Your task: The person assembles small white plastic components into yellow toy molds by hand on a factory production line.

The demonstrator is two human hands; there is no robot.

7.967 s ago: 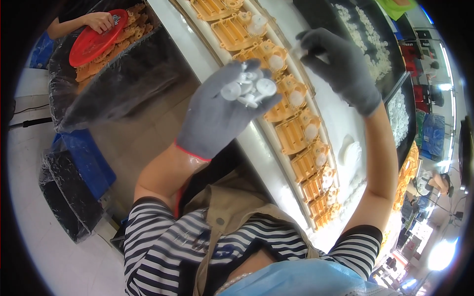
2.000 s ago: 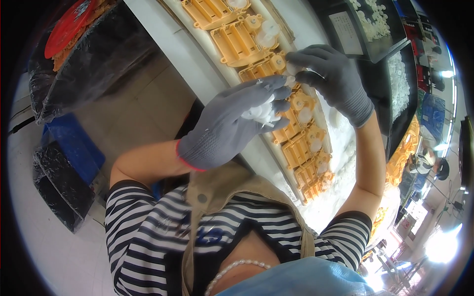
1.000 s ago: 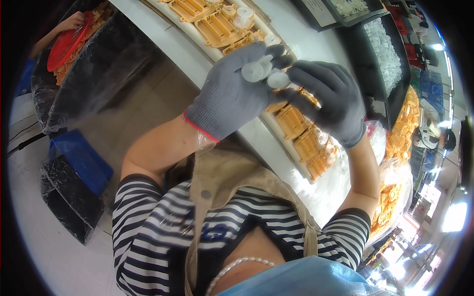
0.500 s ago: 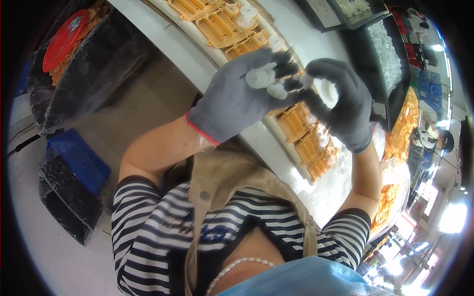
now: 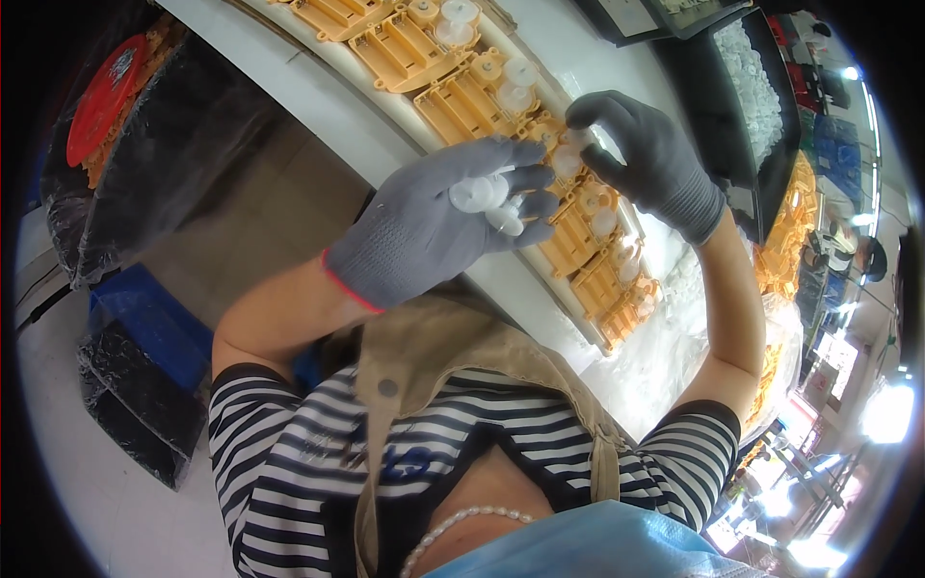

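My left hand (image 5: pixel 424 212), in a grey knit glove with a red cuff edge, is turned palm up. Its fingers curl around several translucent white plastic wheels (image 5: pixel 474 196), possibly small gears. To the right, my gloved right hand (image 5: pixel 650 159) reaches over a row of orange plastic housings (image 5: pixel 462 108). A white plastic piece (image 5: pixel 580 139) shows between its thumb and forefinger, close above one housing; its exact shape is hard to make out. Pairs of clear white wheels (image 5: pixel 517 85) sit in the round ends of several housings.
The housings lie along a white bench (image 5: pixel 328 130). Beyond my right hand stands a black bin (image 5: pixel 747 101) of small white parts. Bagged orange parts (image 5: pixel 788 236) are at the right. On the left are a black-lined container with a red lid (image 5: pixel 106 96) and a blue crate (image 5: pixel 154 308).
My hands have moved apart. The left has drawn back left and down with the white wheels; the right has shifted up and left over the housings, carrying a white piece.
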